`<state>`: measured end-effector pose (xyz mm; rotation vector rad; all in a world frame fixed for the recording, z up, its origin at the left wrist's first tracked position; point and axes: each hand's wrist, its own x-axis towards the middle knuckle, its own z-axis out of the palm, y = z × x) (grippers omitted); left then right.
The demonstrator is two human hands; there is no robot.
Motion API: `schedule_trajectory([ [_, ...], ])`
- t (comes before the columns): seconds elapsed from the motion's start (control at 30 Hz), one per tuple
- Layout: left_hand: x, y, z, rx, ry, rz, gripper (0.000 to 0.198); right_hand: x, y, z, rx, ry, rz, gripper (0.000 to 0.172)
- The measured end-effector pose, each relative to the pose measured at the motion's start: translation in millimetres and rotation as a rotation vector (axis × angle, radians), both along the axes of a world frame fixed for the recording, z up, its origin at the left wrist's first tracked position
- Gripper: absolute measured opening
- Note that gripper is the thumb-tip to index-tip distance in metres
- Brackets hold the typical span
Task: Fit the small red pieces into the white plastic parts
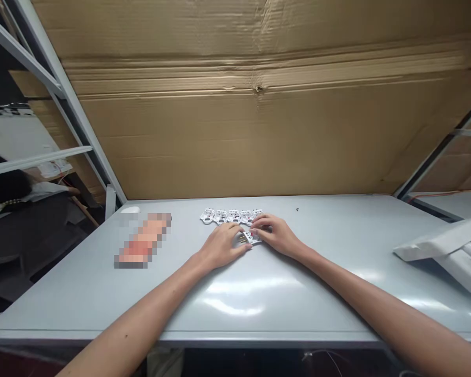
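A small white plastic part with brass-coloured pins (253, 238) lies between my hands, low over the table. My left hand (223, 246) curls around its left side, thumb and fingertips at the pin end. At its right side, my right hand (278, 235) has thumb and fingers closed on it, near a small red spot. Just beyond stands a row of several similar white plastic parts (234, 215), each with a ring-like front edge. The right end of that row is partly covered by my right fingers. Fine details of the held part are too small to make out.
On the pale table (227, 314), a pixelated object (143, 241) lies left beside a white item (130, 210). A tiny black piece (297, 210) lies back right. White wrapped blocks (447, 246) sit at the right edge. Cardboard (259, 136) walls the back; metal frame posts (74, 104) flank it.
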<state>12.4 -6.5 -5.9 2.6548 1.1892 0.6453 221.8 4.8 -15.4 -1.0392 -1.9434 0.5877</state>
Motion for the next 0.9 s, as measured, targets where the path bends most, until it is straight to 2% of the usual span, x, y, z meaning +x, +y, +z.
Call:
schedule_trajectory([
  [0.2,-0.4,0.4,1.4,-0.009,0.001,-0.016,0.025,-0.4,0.1,2.5,0.012,-0.078,0.044,0.016],
  [0.4,-10.7,2.9,2.1,-0.034,0.012,-0.112,0.033,8.9,0.3,9.2,0.000,-0.135,0.225,0.021],
  [0.5,-16.8,6.2,2.5,-0.064,0.036,-0.149,0.037,12.1,0.5,10.8,-0.024,-0.164,0.266,0.022],
  [0.73,-22.9,12.3,2.9,-0.082,0.042,-0.198,0.036,10.8,-2.1,12.2,-0.032,-0.152,0.247,0.020],
  [0.9,-23.1,14.2,5.6,-0.077,-0.014,-0.231,0.032,9.9,-3.9,14.4,0.028,-0.189,0.225,0.022],
])
